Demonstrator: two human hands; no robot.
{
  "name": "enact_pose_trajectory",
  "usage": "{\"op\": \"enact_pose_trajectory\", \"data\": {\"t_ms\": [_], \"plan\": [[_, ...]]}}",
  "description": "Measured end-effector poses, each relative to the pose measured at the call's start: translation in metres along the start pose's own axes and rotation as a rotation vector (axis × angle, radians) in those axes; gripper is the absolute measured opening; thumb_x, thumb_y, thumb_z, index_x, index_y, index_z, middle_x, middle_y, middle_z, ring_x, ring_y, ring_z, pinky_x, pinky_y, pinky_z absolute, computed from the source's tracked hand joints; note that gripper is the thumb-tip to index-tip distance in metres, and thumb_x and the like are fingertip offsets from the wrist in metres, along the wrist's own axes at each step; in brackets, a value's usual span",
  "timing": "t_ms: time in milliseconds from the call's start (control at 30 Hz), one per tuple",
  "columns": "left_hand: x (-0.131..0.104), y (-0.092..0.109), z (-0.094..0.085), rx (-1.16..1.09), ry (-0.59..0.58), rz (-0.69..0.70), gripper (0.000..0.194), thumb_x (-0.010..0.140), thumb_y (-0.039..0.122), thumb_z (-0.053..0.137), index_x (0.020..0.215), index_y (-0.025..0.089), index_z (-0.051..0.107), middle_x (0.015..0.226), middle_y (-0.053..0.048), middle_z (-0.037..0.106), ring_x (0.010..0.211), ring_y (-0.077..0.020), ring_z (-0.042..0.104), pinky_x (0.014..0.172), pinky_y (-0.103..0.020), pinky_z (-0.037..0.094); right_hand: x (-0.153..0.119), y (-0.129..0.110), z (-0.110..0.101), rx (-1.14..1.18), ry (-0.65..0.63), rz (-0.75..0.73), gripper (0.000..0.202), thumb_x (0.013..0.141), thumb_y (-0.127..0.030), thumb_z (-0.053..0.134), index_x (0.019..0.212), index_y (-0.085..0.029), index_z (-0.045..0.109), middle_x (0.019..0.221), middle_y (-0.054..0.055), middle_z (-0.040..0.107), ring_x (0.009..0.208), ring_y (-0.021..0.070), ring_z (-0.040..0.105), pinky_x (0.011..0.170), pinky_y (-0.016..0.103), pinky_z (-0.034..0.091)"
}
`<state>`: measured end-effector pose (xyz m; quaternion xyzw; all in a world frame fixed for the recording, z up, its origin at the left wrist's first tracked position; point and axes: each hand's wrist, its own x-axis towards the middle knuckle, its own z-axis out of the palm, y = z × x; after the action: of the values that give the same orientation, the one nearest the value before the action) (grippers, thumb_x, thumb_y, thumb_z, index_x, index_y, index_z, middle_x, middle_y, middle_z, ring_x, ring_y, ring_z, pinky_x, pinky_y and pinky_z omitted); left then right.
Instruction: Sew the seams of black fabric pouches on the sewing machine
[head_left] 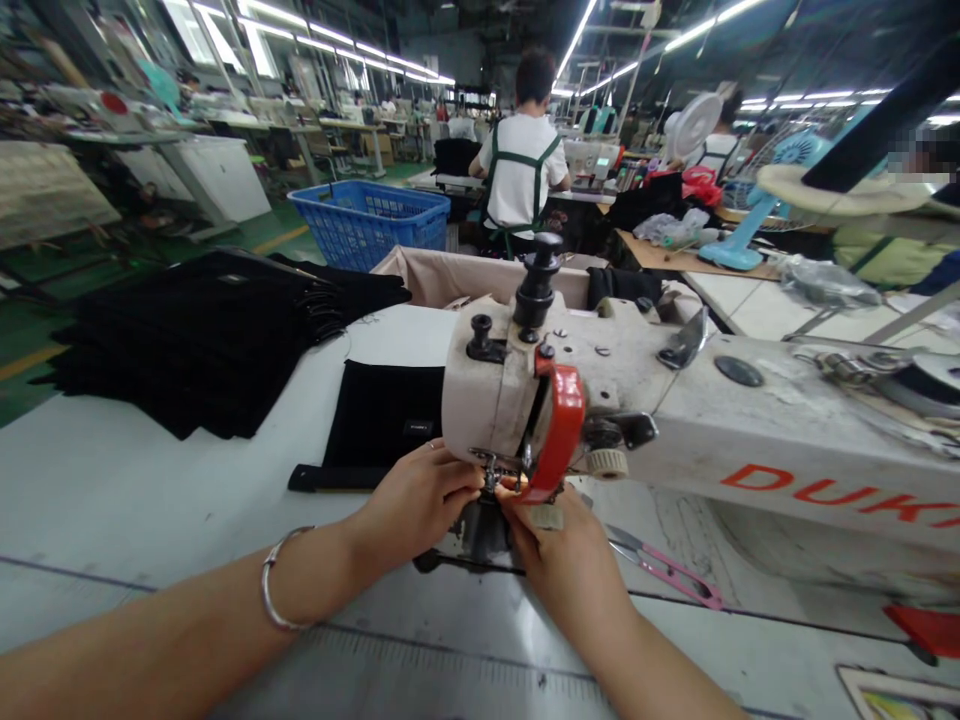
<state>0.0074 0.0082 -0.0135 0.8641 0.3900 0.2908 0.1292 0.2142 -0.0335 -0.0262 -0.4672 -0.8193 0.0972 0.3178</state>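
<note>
A white sewing machine with a red lever guard stands before me. A black fabric piece with a small dark label lies flat left of its head, and its right part is hidden behind the head. My left hand, below a silver bangle, rests at the fabric's near edge, with thumb and fingers pinched together beside the presser foot. From the other side, my right hand reaches to the foot with its fingers closed. The machine partly covers those fingertips, and what they grip is hidden.
A stack of black fabric pieces lies at left on the white table. Pink-handled thread snips lie right of my right hand. Beyond are a fabric-lined bin, a blue basket and a seated co-worker.
</note>
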Motion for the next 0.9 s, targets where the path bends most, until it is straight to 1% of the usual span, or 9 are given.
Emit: {"op": "enact_pose_trajectory", "data": {"t_ms": [100, 200, 333, 467, 533, 600, 700, 833, 900], "plan": [[0.000, 0.000, 0.001, 0.019, 0.003, -0.002, 0.016, 0.090, 0.012, 0.061, 0.082, 0.022, 0.070, 0.088, -0.001, 0.074, 0.090, -0.0221, 0.068, 0.087, -0.037, 0.055, 0.001, 0.000, 0.001, 0.007, 0.010, 0.011, 0.028, 0.096, -0.012, 0.050, 0.112, -0.015, 0.072, 0.110, 0.014, 0.070, 0.100, 0.0302, 0.061, 0.087, 0.043, 0.052], [-0.001, -0.001, 0.004, 0.043, 0.015, -0.035, 0.016, 0.090, 0.011, 0.061, 0.084, 0.022, 0.071, 0.090, -0.001, 0.075, 0.093, -0.0218, 0.068, 0.089, -0.035, 0.055, 0.002, 0.001, 0.002, 0.017, 0.012, 0.036, 0.027, 0.098, -0.015, 0.049, 0.110, -0.016, 0.073, 0.106, 0.014, 0.070, 0.096, 0.0296, 0.060, 0.083, 0.042, 0.051], [-0.003, -0.004, 0.008, 0.067, 0.026, -0.076, 0.016, 0.089, 0.012, 0.062, 0.086, 0.023, 0.073, 0.094, 0.000, 0.077, 0.096, -0.0204, 0.070, 0.090, -0.032, 0.055, 0.004, 0.000, 0.005, 0.013, 0.002, 0.059, 0.025, 0.097, -0.014, 0.050, 0.105, -0.017, 0.073, 0.102, 0.013, 0.069, 0.095, 0.0287, 0.060, 0.081, 0.040, 0.050], [-0.005, -0.005, 0.006, 0.078, 0.068, -0.049, 0.016, 0.087, 0.015, 0.062, 0.083, 0.024, 0.075, 0.083, 0.001, 0.078, 0.080, -0.0205, 0.073, 0.078, -0.030, 0.059, 0.007, -0.006, 0.009, -0.071, 0.015, 0.090, 0.021, 0.091, -0.008, 0.053, 0.091, -0.017, 0.072, 0.088, 0.010, 0.068, 0.080, 0.0244, 0.060, 0.071, 0.033, 0.050], [-0.007, -0.011, 0.006, 0.071, 0.102, -0.009, 0.016, 0.085, 0.017, 0.062, 0.082, 0.025, 0.075, 0.081, 0.001, 0.078, 0.074, -0.0203, 0.074, 0.071, -0.028, 0.061, 0.010, -0.007, 0.011, -0.117, 0.010, 0.079, 0.015, 0.084, -0.006, 0.061, 0.085, -0.018, 0.070, 0.086, 0.007, 0.069, 0.078, 0.0220, 0.061, 0.070, 0.030, 0.050], [-0.009, -0.022, 0.010, 0.090, 0.109, 0.018, 0.013, 0.085, 0.025, 0.064, 0.082, 0.029, 0.076, 0.084, 0.003, 0.079, 0.077, -0.0203, 0.075, 0.074, -0.027, 0.062, 0.013, -0.006, 0.014, -0.159, 0.004, 0.071, 0.014, 0.080, -0.007, 0.066, 0.083, -0.020, 0.069, 0.086, 0.004, 0.070, 0.078, 0.0207, 0.063, 0.070, 0.028, 0.050], [-0.014, -0.035, 0.018, 0.102, 0.091, -0.002, 0.018, 0.086, 0.030, 0.059, 0.080, 0.030, 0.076, 0.083, 0.002, 0.078, 0.078, -0.0207, 0.075, 0.079, -0.026, 0.062, 0.014, -0.004, 0.017, -0.191, -0.002, 0.052, 0.010, 0.077, -0.012, 0.071, 0.077, -0.021, 0.067, 0.086, 0.001, 0.071, 0.078, 0.0207, 0.064, 0.071, 0.029, 0.050], [-0.015, -0.041, 0.027, 0.096, 0.084, -0.033, 0.024, 0.087, 0.031, 0.052, 0.083, 0.028, 0.076, 0.086, -0.003, 0.077, 0.080, -0.0254, 0.075, 0.082, -0.033, 0.062, 0.013, -0.002, 0.021, -0.201, 0.018, 0.045, 0.011, 0.077, -0.012, 0.070, 0.074, -0.020, 0.064, 0.085, 0.002, 0.071, 0.079, 0.0216, 0.065, 0.069, 0.029, 0.051], [-0.010, -0.042, 0.027, 0.109, 0.050, -0.032, 0.026, 0.088, 0.028, 0.049, 0.086, 0.027, 0.075, 0.090, -0.004, 0.077, 0.085, -0.0272, 0.074, 0.085, -0.036, 0.061, 0.014, -0.001, 0.022, -0.199, 0.040, 0.041, 0.011, 0.077, -0.011, 0.069, 0.075, -0.021, 0.064, 0.083, 0.001, 0.071, 0.078, 0.0214, 0.065, 0.067, 0.028, 0.051]]}}
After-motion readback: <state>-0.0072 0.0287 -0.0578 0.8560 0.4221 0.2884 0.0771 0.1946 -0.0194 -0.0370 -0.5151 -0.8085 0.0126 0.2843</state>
